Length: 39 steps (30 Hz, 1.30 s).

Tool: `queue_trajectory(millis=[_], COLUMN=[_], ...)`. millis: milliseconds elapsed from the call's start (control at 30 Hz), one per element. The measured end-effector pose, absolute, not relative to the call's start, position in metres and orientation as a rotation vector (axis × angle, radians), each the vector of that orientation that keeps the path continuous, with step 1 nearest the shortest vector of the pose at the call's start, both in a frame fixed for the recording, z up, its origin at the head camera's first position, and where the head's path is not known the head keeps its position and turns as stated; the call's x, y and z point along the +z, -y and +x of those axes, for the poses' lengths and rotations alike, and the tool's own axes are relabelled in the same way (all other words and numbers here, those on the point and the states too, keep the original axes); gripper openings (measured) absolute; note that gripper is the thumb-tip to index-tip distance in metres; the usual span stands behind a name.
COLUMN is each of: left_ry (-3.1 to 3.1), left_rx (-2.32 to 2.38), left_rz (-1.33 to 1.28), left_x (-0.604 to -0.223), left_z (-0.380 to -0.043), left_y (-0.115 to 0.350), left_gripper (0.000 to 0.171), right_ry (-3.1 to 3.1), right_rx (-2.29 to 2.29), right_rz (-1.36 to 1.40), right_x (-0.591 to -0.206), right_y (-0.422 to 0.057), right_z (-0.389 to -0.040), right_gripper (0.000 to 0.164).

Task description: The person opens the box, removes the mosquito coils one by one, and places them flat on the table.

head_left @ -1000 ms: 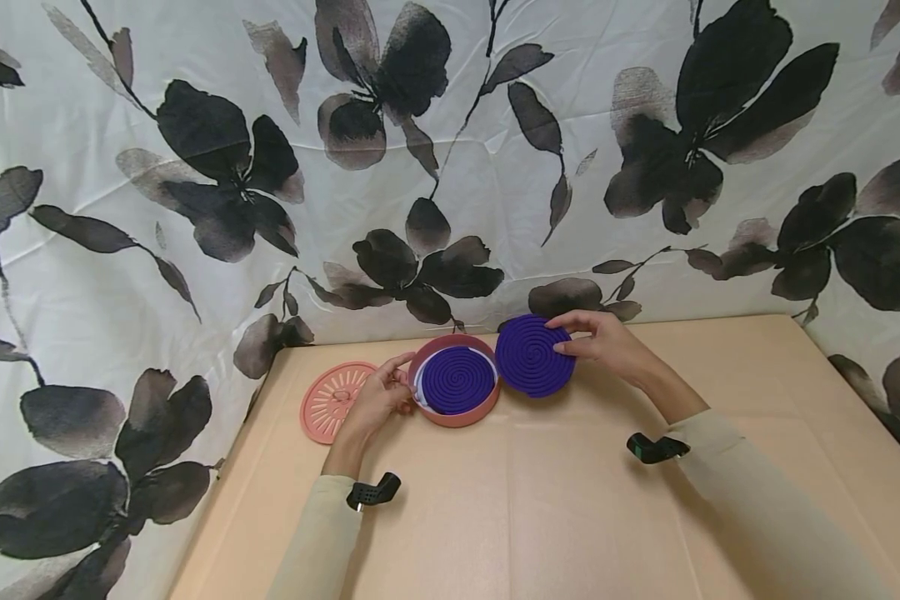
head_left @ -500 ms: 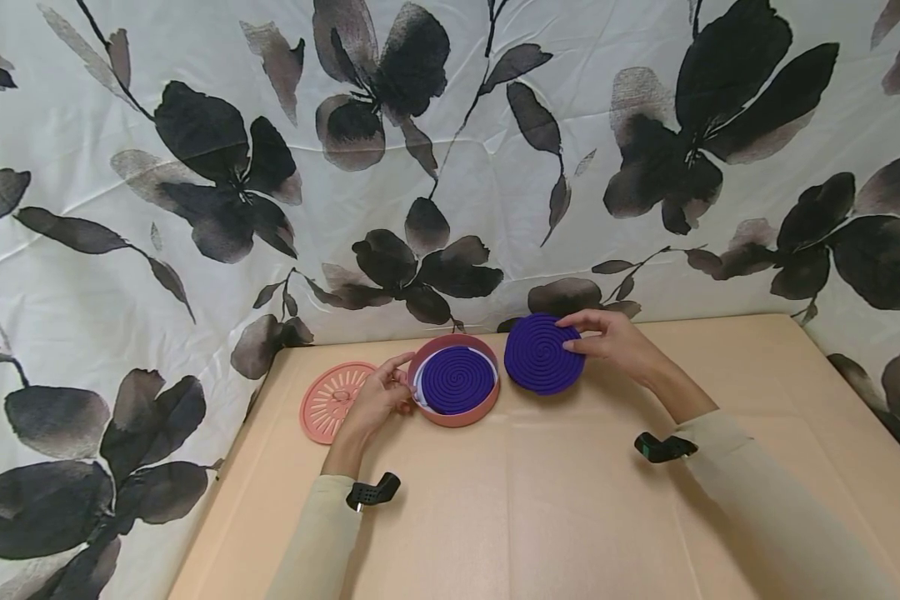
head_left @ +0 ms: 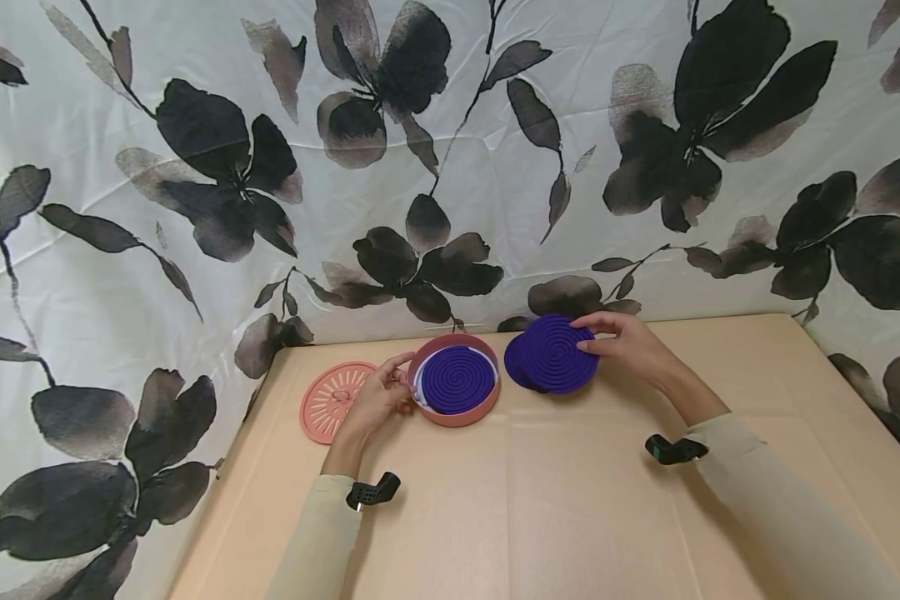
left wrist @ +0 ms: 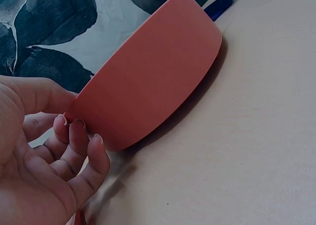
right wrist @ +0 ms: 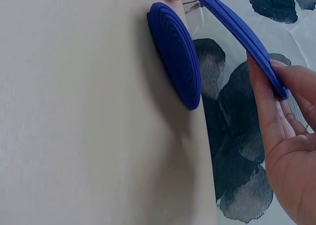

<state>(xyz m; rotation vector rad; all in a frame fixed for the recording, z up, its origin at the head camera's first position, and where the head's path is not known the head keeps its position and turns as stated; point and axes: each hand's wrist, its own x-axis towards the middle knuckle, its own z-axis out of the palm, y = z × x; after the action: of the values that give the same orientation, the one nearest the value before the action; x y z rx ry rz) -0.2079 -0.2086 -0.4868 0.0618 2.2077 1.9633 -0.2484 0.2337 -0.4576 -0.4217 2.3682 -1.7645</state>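
My left hand [head_left: 381, 392] pinches the edge of a round coral-pink holder [head_left: 453, 422] between thumb and fingers. Inside this holder lies a blue-purple coaster [head_left: 458, 380] with a spiral pattern, with a whitish band around it. In my right hand [head_left: 621, 343], thumb and fingers pinch the right edge of a second spiral coaster [head_left: 561, 353]. The right wrist view shows this held coaster [right wrist: 242, 32] tilted and raised. Below it a third coaster [right wrist: 175, 57] lies on the table, partly covered by the held one in the head view.
A coral-pink slotted round lid [head_left: 330, 402] lies left of the holder, partly behind the left hand. The light wooden-coloured table [head_left: 540, 500] ends at the back against a white cloth [head_left: 495, 183] with dark flowers. Each wrist wears a black band [head_left: 375, 492].
My right hand has moved right, away from the holder, with a coaster. Another coaster now shows from beneath the held one, on its left. The left hand and the holder stay put.
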Motion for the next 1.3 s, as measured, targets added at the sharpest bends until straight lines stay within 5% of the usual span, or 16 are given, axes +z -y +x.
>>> queue_trajectory(millis=[1300], left_ry=[-2.183], left_rx=[1.976], left_rz=[0.052], left_x=[-0.486], left_z=[-0.210], left_y=[0.209], left_gripper=[0.063], right_ry=[-2.481], right_rx=[-1.734], right_rz=[-0.319], right_x=[-0.470], right_y=[-0.276], right_z=[-0.251], right_gripper=[0.046])
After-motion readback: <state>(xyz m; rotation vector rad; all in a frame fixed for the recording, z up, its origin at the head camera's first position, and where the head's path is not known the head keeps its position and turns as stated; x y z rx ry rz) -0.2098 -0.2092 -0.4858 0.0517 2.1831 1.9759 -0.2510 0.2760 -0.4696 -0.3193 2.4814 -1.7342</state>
